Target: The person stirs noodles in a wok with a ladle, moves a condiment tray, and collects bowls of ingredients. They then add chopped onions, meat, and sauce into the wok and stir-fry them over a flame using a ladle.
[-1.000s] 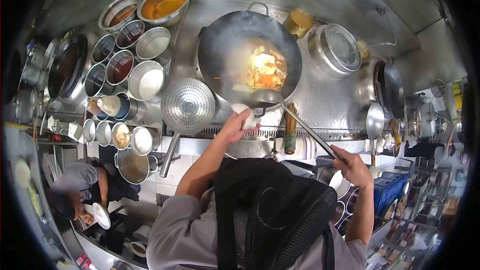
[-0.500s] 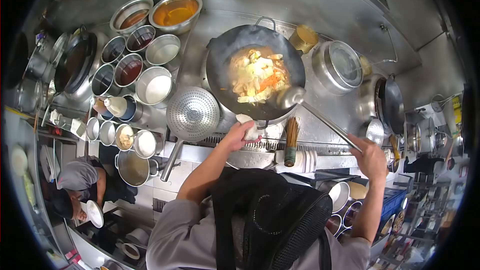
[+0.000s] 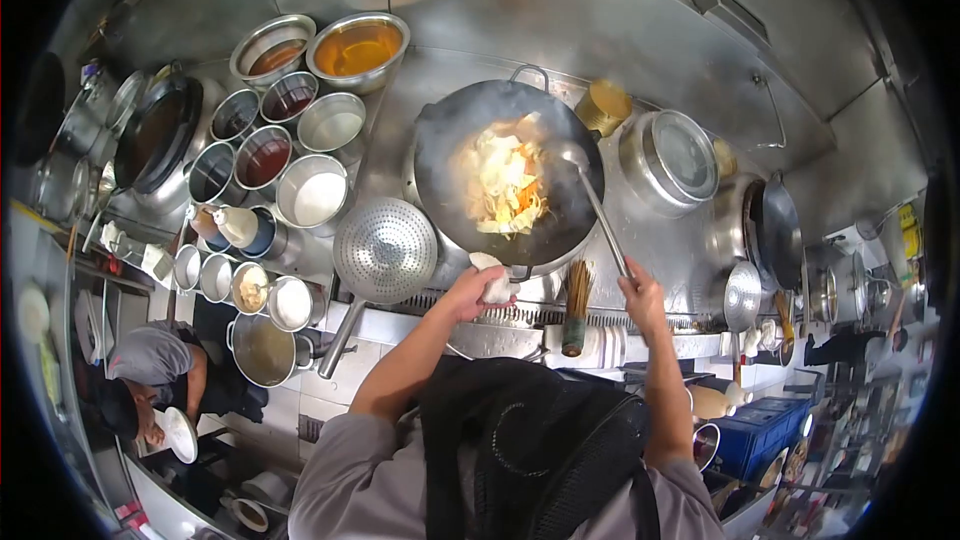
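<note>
A large dark wok [image 3: 560, 225] sits on the steel range with steam rising from it. Chopped pale vegetables with orange strips [image 3: 508, 185] lie heaped inside. My left hand [image 3: 467, 294] is closed on a folded white cloth [image 3: 496, 287] at the wok's near rim, beside the near loop handle. In my right hand [image 3: 642, 295] is the long shaft of a metal ladle [image 3: 602, 210]. The ladle's bowl is in the wok, at the right side of the food, partly blurred by steam.
A perforated strainer [image 3: 385, 250] lies left of the wok. Bowls of sauces and seasonings [image 3: 312, 190] crowd the left counter. A bamboo brush [image 3: 576, 305] rests near the front edge, and a steel pot [image 3: 668, 160] stands at right. Another person [image 3: 150, 360] holds a white plate, lower left.
My right hand has moved left, and the ladle's bowl has shifted up along the wok's right side. The food has been pushed left. My left hand stays at the rim with the cloth.
</note>
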`<state>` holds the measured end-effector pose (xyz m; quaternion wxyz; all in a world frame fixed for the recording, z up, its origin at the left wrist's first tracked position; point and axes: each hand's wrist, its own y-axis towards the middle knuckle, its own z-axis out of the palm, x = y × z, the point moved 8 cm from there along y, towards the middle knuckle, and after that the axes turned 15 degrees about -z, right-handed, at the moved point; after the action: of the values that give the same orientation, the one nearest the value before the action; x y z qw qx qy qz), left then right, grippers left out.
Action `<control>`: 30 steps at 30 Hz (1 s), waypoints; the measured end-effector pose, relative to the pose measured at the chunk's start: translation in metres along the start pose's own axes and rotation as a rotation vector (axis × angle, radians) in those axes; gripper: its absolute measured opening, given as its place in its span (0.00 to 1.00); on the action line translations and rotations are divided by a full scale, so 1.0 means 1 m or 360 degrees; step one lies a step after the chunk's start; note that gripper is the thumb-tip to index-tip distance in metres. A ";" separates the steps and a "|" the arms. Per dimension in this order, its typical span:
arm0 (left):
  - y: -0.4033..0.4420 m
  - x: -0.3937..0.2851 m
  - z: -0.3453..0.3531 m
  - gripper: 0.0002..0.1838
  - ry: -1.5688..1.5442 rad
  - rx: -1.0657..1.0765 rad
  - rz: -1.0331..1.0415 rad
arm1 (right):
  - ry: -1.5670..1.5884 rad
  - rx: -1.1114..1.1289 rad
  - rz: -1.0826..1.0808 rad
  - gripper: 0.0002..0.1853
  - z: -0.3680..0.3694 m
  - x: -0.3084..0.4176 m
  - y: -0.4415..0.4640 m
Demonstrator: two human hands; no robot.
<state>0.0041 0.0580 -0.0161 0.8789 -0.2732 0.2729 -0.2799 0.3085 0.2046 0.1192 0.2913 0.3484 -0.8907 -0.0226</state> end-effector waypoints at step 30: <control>0.012 0.000 -0.010 0.20 -0.0054 0.0035 0.0062 | 0.1003 -0.0066 0.0856 0.28 0.063 0.080 -0.052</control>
<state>0.0014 0.0628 -0.0307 0.8917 -0.2628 0.2602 -0.2612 0.2594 0.1047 0.0950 0.5521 0.0871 -0.8166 0.1440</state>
